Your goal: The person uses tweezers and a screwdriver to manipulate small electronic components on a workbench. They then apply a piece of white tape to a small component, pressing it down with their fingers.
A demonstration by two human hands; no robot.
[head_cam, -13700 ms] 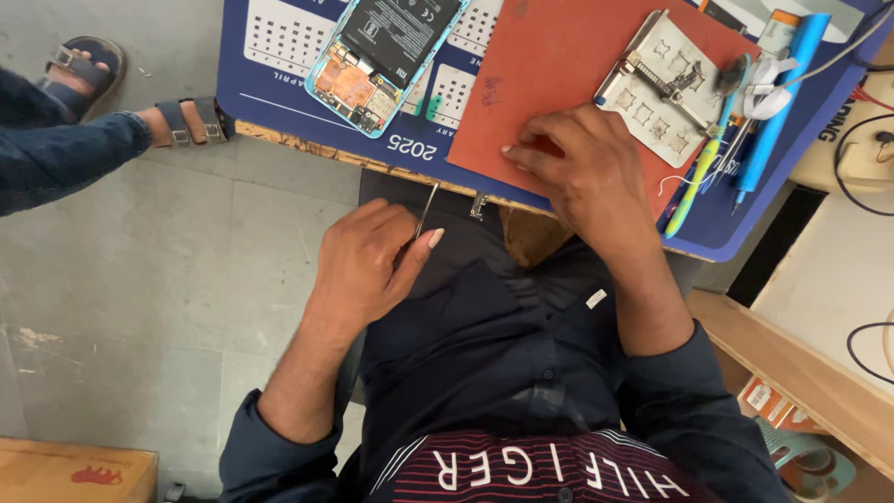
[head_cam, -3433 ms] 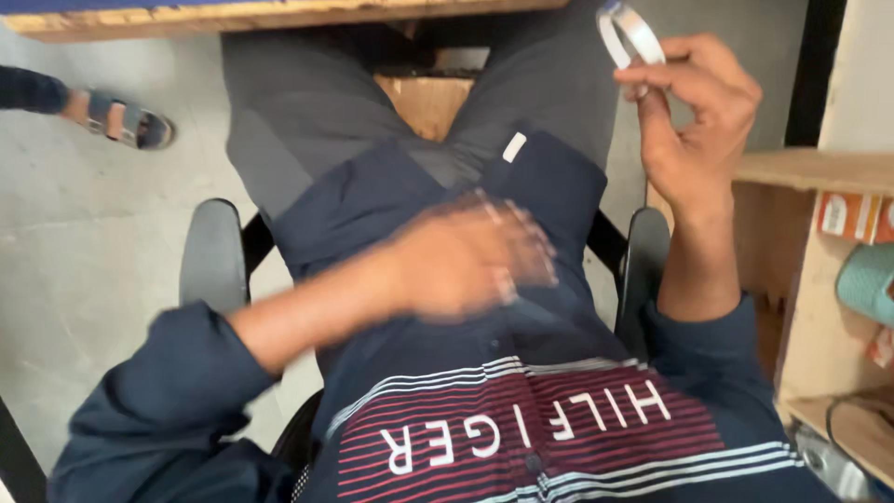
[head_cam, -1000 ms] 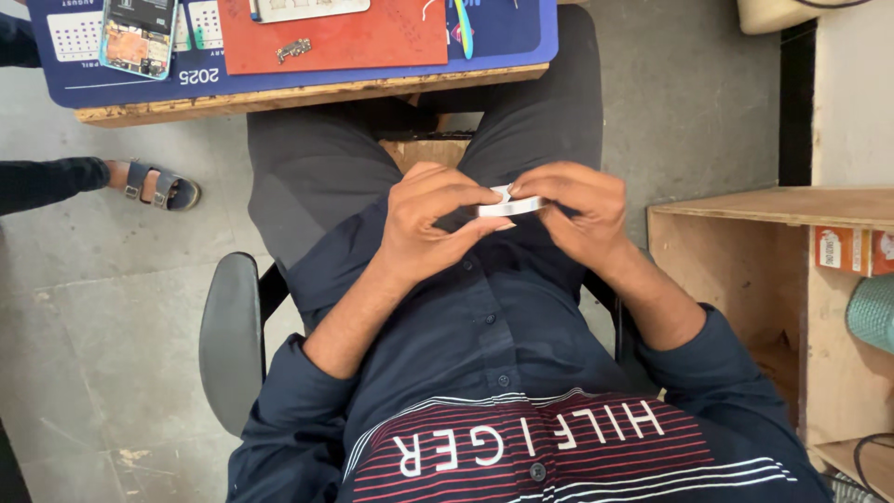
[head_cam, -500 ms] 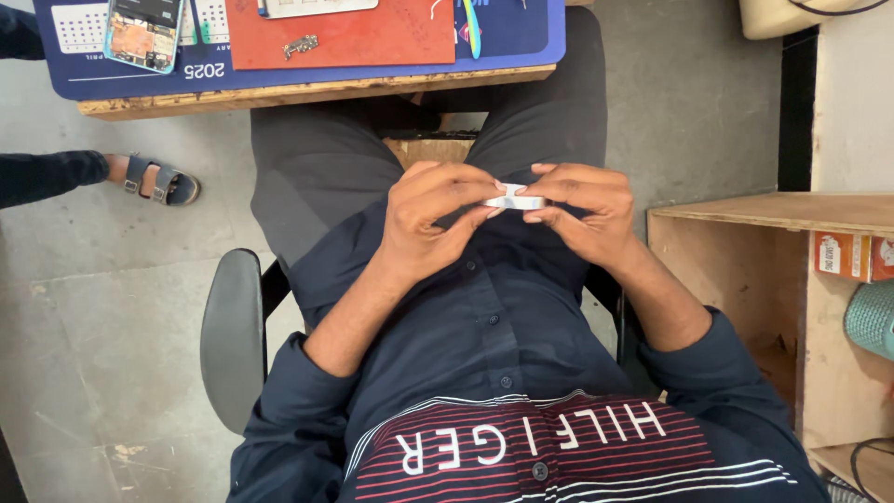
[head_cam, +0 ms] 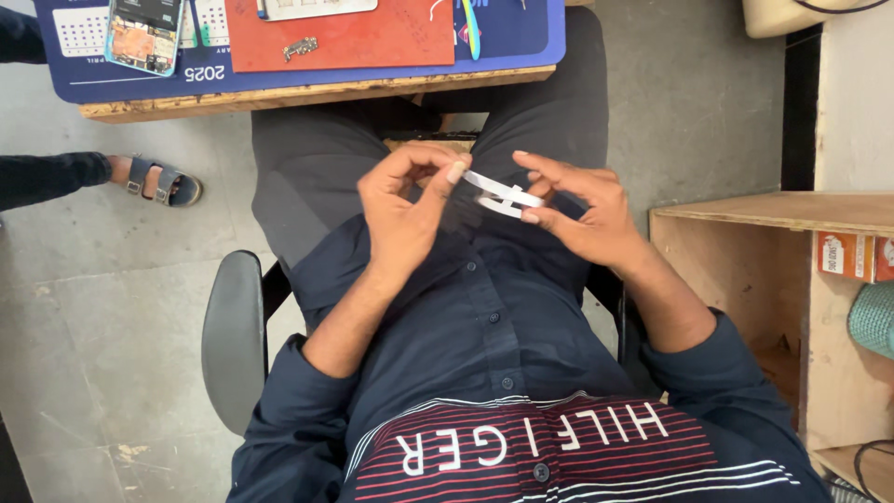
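Note:
I sit in a chair and look down at my lap. My right hand (head_cam: pixel 577 207) grips a small white roll of tape (head_cam: pixel 510 197) above my thighs. My left hand (head_cam: pixel 402 210) pinches the loose end of the tape between thumb and forefinger, and a short strip is pulled away from the roll toward the left. Both hands are close together in front of my dark blue shirt.
The wooden desk edge (head_cam: pixel 307 93) lies ahead with a blue mat, a red mat (head_cam: pixel 372 42), an opened phone (head_cam: pixel 144 33) and a small metal part (head_cam: pixel 301 47). A wooden shelf unit (head_cam: pixel 782 279) stands at the right. Another person's sandalled foot (head_cam: pixel 158 179) rests on the floor at the left.
My hands have drawn slightly apart, and the left hand has peeled a strip of tape off the roll. Much earlier my hands were at the desk.

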